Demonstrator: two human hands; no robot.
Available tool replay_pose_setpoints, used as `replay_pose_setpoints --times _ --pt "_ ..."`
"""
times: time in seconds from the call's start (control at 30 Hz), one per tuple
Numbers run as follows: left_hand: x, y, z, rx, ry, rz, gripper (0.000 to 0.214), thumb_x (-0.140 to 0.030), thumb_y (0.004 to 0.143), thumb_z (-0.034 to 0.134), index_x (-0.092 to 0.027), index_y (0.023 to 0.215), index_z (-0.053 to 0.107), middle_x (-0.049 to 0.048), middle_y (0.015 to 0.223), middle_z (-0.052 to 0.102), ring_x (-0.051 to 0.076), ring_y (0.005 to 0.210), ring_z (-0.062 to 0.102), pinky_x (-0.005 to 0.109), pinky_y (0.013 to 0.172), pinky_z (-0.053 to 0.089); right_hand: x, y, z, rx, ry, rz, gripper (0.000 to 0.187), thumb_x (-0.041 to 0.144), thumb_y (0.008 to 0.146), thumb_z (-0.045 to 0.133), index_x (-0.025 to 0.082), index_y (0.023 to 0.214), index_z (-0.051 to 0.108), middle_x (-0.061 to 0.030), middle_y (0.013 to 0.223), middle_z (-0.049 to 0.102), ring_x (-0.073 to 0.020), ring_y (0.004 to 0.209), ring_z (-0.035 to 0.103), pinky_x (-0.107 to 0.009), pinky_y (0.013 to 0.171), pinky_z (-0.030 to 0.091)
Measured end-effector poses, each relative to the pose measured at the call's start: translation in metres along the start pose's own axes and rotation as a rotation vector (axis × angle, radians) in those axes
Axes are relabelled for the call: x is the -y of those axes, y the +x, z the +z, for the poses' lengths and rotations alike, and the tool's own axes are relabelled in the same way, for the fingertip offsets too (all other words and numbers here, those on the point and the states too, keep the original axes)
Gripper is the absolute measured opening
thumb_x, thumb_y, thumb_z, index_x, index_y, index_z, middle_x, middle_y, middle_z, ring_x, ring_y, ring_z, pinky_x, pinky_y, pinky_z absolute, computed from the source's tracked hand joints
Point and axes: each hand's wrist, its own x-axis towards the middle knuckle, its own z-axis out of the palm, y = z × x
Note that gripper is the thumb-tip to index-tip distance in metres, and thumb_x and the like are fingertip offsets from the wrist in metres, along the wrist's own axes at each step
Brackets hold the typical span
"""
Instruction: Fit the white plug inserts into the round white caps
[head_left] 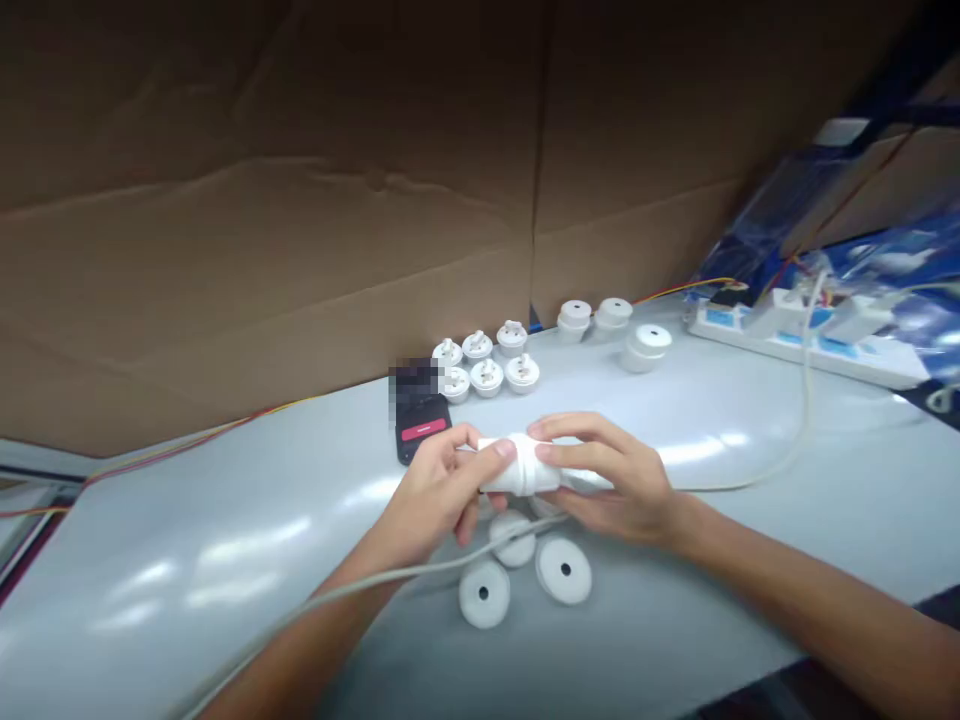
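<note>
Both hands hold one white cylindrical plastic housing point(527, 467) sideways, a raised ring round its middle. My left hand point(457, 480) grips the left end, its thumb lying on top. Fingers of my right hand point(611, 470) are wrapped over the right end. Just below, on the table, lie white round caps point(564, 571) with a dark centre hole, some partly hidden by the hands. A pale cable point(420, 570) runs across my left forearm and in front of these caps. What is inside the housing cannot be seen.
Several white round pieces with small prongs on top point(487, 376) stand beyond my hands, beside a black phone point(420, 420). Further right are 3 capped white cylinders point(646, 347) and a white power strip point(810, 340) with plugs. Brown cardboard point(300, 250) walls the table's point(247, 500) back.
</note>
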Motion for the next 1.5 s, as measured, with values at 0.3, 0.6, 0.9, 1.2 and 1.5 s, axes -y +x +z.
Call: replay_pose_setpoints --times 0.3,0.6,0.9,1.2,1.5 --pt "0.006 -0.003 0.0 0.017 0.151 -0.063 0.063 -0.07 0.094 0.039 -0.021 0.055 0.045 -0.006 0.033 0.03 0.008 0.031 0.024 0.024 0.035 0.017 0.003 -0.001 0.0 0.01 -0.053 -0.118 0.053 0.001 0.087 0.062 0.024 0.135 0.059 -0.0121 0.12 0.064 -0.0221 0.112 0.067 -0.037 0.09 0.064" --pt "0.018 0.005 0.011 -0.035 0.012 -0.026 0.053 -0.058 0.095 0.04 -0.017 0.066 0.058 0.0005 0.044 0.052 0.012 0.039 0.045 0.025 0.045 0.037 -0.002 0.006 -0.006 0.131 0.087 0.072 0.039 0.007 0.085 0.067 0.024 0.12 0.064 -0.0094 0.12 0.068 -0.0209 0.11 0.067 -0.036 0.092 0.059" --pt "0.006 -0.015 0.012 -0.224 0.353 0.414 0.036 -0.053 0.093 0.058 -0.02 0.108 0.058 0.0026 0.091 0.067 0.017 0.078 0.063 0.027 0.069 0.05 -0.004 0.01 0.004 0.144 0.665 0.699 0.04 0.044 0.079 0.082 0.019 0.107 0.069 -0.0035 0.097 0.072 -0.0152 0.076 0.067 -0.027 0.065 0.058" --pt "0.006 -0.003 0.005 -0.148 0.408 0.596 0.036 -0.041 0.09 0.067 -0.019 0.117 0.058 0.0087 0.115 0.068 0.021 0.098 0.068 0.03 0.085 0.054 -0.001 0.01 0.013 0.002 1.076 0.933 0.047 0.037 0.074 0.088 0.022 0.114 0.068 -0.0046 0.109 0.074 -0.0167 0.094 0.072 -0.032 0.087 0.06" --pt "0.018 -0.007 0.011 -0.197 0.369 0.341 0.044 -0.061 0.094 0.052 -0.017 0.092 0.058 0.0016 0.065 0.063 0.018 0.054 0.063 0.027 0.052 0.048 -0.005 -0.003 0.018 -0.018 0.419 0.374 0.036 0.024 0.071 0.086 0.022 0.1 0.066 -0.0052 0.108 0.069 -0.0216 0.105 0.066 -0.037 0.09 0.058"
